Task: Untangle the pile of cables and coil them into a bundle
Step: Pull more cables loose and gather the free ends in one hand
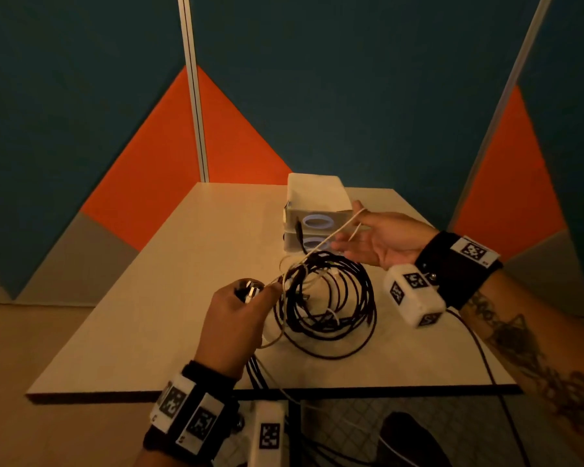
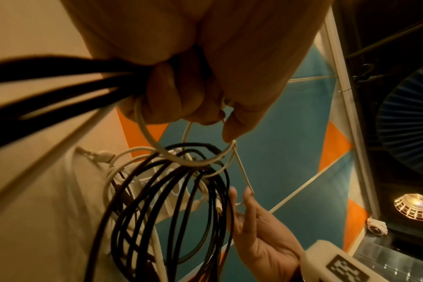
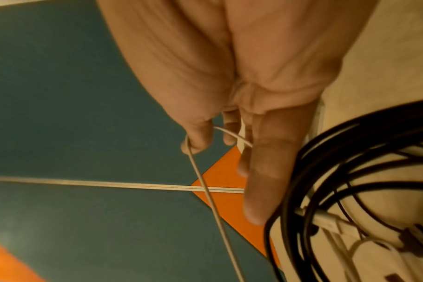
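A: Where are we in the job?

B: Mid-untangling, I'd judge. The tabletop (image 1: 169, 264) carries the pile of cables (image 1: 327, 305), which lies just in front of the stacked boxes (image 1: 314, 210) and close to the near edge. Most of the black loops already sit in a rough ring, but white leads are threaded through them.

A: And the hands?

B: The left hand (image 1: 236, 328), on the near side of the pile from the boxes, has its fingers (image 2: 176, 99) curled tight round a gathered bunch of black strands and a white loop; something shiny and metallic shows at the top of the fist, which I can't identify. The right hand (image 1: 381, 241), beside the boxes, is palm-up with fingers spread loosely, and the thin white cable (image 1: 331, 237) is hooked round its thumb, running taut back to the left fist.

A: Next move?

B: Probably drawing that white cable clear of the black ring without dragging the loops along. It calls for the left hand holding the bunch firm while the right pulls away from the boxes.

A: Counts?

B: One tabletop, two boxes stacked, two hands. Cables: at least two white leads; the black loops overlap too much to say how many cables they make.
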`<move>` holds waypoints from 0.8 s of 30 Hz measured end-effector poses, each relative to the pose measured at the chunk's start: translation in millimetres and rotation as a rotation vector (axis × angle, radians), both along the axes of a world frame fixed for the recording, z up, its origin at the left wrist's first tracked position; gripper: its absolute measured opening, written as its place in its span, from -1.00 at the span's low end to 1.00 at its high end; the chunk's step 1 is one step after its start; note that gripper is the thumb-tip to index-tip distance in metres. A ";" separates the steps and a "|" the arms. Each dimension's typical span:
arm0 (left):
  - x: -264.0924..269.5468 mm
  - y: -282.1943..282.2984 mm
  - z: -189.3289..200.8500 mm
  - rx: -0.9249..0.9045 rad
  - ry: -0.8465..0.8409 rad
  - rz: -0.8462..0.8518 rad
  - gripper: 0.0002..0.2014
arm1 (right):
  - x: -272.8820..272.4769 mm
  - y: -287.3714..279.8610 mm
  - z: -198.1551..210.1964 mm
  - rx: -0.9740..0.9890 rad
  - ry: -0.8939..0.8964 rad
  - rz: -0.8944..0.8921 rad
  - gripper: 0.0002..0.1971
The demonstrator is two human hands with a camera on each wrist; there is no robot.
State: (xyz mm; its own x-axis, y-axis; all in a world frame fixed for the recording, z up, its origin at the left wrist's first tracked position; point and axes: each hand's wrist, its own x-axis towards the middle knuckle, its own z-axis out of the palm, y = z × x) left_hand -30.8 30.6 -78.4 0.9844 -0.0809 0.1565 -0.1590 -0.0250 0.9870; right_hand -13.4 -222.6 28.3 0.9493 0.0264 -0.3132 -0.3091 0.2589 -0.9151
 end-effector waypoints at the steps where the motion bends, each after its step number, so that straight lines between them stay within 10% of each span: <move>1: 0.7 1.1 -0.9 -0.007 0.005 0.008 -0.63 | 0.3 -1.1 -0.1 0.030 0.008 -0.031 -0.77; 5: 3.5 8.4 -0.8 -0.037 0.016 0.034 -0.64 | 4.9 -6.0 -5.9 -0.177 -0.167 -0.198 -0.81; 9: 4.8 13.0 1.8 -0.078 0.032 0.041 -0.60 | 5.4 -15.7 -10.9 -1.407 -0.625 -0.278 -0.72; 11: 5.7 16.2 1.2 -0.093 0.047 0.057 -0.57 | 4.4 -20.8 -9.3 -1.583 -0.606 -0.257 -0.73; 16: 6.6 16.9 -0.4 -0.069 0.072 0.048 -0.58 | -3.2 -28.3 -9.0 -0.422 0.036 -0.126 -0.67; 19: 6.2 13.8 1.1 -0.086 0.069 0.045 -0.56 | -0.2 -29.1 -21.4 0.183 0.099 -0.153 -0.85; 24: 7.9 13.4 1.4 -0.118 0.068 0.049 -0.56 | -0.7 -14.8 -31.6 0.432 -0.085 -0.266 -0.73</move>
State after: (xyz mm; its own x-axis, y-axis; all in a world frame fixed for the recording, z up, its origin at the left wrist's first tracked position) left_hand -22.9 44.0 -77.0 0.9953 -0.0171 0.0952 -0.0934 0.0861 0.9919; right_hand -14.2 -237.3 -3.3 0.9624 -0.1095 -0.2487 -0.1105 0.6784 -0.7264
